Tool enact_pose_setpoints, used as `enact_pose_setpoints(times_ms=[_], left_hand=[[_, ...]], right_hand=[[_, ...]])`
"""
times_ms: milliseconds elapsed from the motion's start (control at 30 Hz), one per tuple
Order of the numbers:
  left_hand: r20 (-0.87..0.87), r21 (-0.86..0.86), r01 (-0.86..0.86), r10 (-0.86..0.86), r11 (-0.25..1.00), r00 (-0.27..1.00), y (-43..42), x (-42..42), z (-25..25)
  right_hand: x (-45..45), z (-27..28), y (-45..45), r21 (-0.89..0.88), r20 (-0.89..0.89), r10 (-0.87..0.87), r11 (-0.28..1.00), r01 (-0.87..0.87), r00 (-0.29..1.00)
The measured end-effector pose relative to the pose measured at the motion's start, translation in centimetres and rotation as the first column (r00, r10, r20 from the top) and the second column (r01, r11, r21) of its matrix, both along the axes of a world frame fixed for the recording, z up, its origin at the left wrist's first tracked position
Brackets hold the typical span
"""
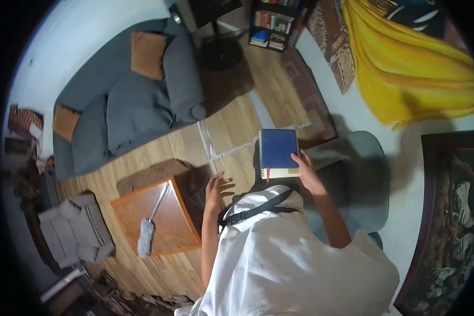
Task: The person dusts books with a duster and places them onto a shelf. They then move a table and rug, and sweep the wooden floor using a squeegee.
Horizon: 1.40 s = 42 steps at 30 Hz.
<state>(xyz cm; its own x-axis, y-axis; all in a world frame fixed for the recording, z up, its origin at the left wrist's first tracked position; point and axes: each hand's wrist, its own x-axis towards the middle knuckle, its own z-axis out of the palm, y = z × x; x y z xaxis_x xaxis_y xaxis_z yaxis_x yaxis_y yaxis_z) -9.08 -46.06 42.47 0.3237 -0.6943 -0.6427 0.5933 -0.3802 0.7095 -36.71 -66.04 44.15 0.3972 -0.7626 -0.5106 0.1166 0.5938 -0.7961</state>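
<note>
My right hand [306, 169] grips the right edge of a dark blue spiral notebook [278, 148], with the thumb on its cover. Below the blue cover shows a cream strip [279, 173] with a red ribbon [267, 175] hanging over it; whether this is a second book or the notebook's own pages I cannot tell. The wire binding runs down the left side. To the left, my left hand [216, 193] is held in the air with its fingers apart and nothing in them.
At the left, a grey duster [146, 237] lies on a wooden table [168, 218]. A grey sofa [137, 116] with brown cushions stands beyond it. Close on my right is a grey seat [367, 181]. A bookshelf [273, 23] and yellow cloth [405, 68] are farther off.
</note>
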Motion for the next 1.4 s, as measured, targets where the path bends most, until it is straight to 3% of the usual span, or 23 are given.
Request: enact_pose_setpoints(times_ms=[100,133,200,233,300,433,500,567,633,767,833,900,967,1000,1100,1133,1167,1200,1233,1300,1333,1367,1400], left_hand=[[0.009,0.096,0.048,-0.049,0.994,0.999,-4.9,2.3,-3.2],[0.017,0.131,0.066,-0.069,0.989,0.997,-7.0,2.8,-4.2],[-0.008,0.057,0.097,-0.097,0.994,0.995,-11.2,4.6,-8.0],[-0.034,-0.03,0.105,-0.106,0.994,0.994,-14.4,4.5,-6.9],[0.104,0.02,0.21,-0.211,0.977,0.972,-20.5,4.7,-6.3],[0.104,-0.065,0.353,-0.345,0.934,0.933,-33.5,3.2,-3.5],[0.11,-0.107,0.455,-0.445,0.884,0.889,-39.7,1.9,-4.7],[0.043,-0.118,0.423,-0.42,0.899,0.906,-45.8,0.6,-7.8],[-0.033,0.061,0.407,-0.406,0.911,0.913,-51.9,-0.6,-12.4],[0.024,0.052,0.348,-0.349,0.936,0.937,-63.1,0.1,-19.8],[0.03,-0.016,0.316,-0.315,0.949,0.949,-69.2,1.4,-24.8],[0.019,0.08,0.311,-0.313,0.947,0.949,-73.9,2.6,-30.2],[-0.014,0.064,0.296,-0.296,0.953,0.955,-77.8,3.7,-39.4],[0.083,0.19,0.369,-0.389,0.91,0.917,-78.4,4.6,-48.1],[0.624,0.365,0.416,-0.55,0.833,0.554,-88.6,6.1,-55.3],[0.37,0.36,0.482,-0.596,0.799,0.712,-92.7,7.6,-56.5],[0.401,0.502,0.54,-0.735,0.676,0.547,-96.4,8.9,-58.4],[0.525,0.38,0.439,-0.581,0.814,0.622,-98.1,9.4,-64.6],[0.402,0.221,0.43,-0.483,0.875,0.778,-101.1,10.3,-66.2],[0.545,0.24,0.438,-0.493,0.867,0.678,-107.3,11.9,-70.0],[0.452,0.141,0.429,-0.443,0.892,0.774,-110.5,13.0,-73.6],[0.448,0.235,0.393,-0.458,0.889,0.768,-114.0,13.1,-70.2],[0.582,0.106,0.422,-0.4,0.9,0.708,-116.4,14.0,-71.9]], right_hand=[[-0.3,-0.3,-5.0,-0.074,-0.192,-0.209,0.977,0.198,0.959],[-1.0,-1.3,-7.5,-0.074,-0.189,-0.228,0.973,0.218,0.955],[-2.7,-4.6,-11.7,-0.149,-0.418,-0.249,0.967,0.205,0.873],[-2.8,-3.5,-13.7,-0.137,-0.428,-0.255,0.967,0.217,0.867],[-2.4,-1.4,-18.1,-0.066,-0.126,-0.119,0.992,0.111,0.985],[0.3,-2.6,-26.0,-0.09,-0.241,-0.132,0.989,0.113,0.961],[1.4,-3.6,-30.2,-0.104,-0.293,-0.041,0.994,0.01,0.955],[3.9,-5.2,-34.4,-0.022,-0.308,-0.072,0.997,0.068,0.949],[5.6,-10.6,-38.4,-0.01,-0.274,-0.084,0.996,0.085,0.958],[7.4,-21.9,-48.2,0.131,-0.249,-0.05,0.988,0.084,0.967],[8.7,-26.4,-54.2,0.064,-0.225,0.03,0.998,-0.015,0.974],[9.5,-32.4,-60.0,0.05,-0.39,0.152,0.988,-0.144,0.908],[13.0,-33.4,-67.1,0.242,-0.377,0.092,0.97,0.002,0.922],[12.7,-39.0,-68.9,0.192,-0.393,0.149,0.978,-0.078,0.907],[15.0,-49.1,-76.8,-0.007,-0.658,0.167,0.974,-0.228,0.734],[15.7,-53.2,-79.5,-0.097,-0.68,0.131,0.959,-0.265,0.721],[16.8,-55.4,-82.1,-0.069,-0.697,0.133,0.965,-0.251,0.705],[17.9,-57.6,-84.6,-0.041,-0.713,0.137,0.971,-0.236,0.688],[19.9,-58.1,-88.2,0.09,-0.721,0.177,0.983,-0.162,0.67],[20.7,-69.0,-94.0,-0.282,-0.679,-0.05,0.939,-0.197,0.733],[21.0,-73.5,-97.1,-0.398,-0.631,-0.118,0.898,-0.189,0.767],[22.2,-74.0,-99.5,-0.471,-0.626,-0.207,0.869,-0.153,0.752],[23.4,-74.0,-101.9,-0.541,-0.617,-0.294,0.832,-0.122,0.73]])
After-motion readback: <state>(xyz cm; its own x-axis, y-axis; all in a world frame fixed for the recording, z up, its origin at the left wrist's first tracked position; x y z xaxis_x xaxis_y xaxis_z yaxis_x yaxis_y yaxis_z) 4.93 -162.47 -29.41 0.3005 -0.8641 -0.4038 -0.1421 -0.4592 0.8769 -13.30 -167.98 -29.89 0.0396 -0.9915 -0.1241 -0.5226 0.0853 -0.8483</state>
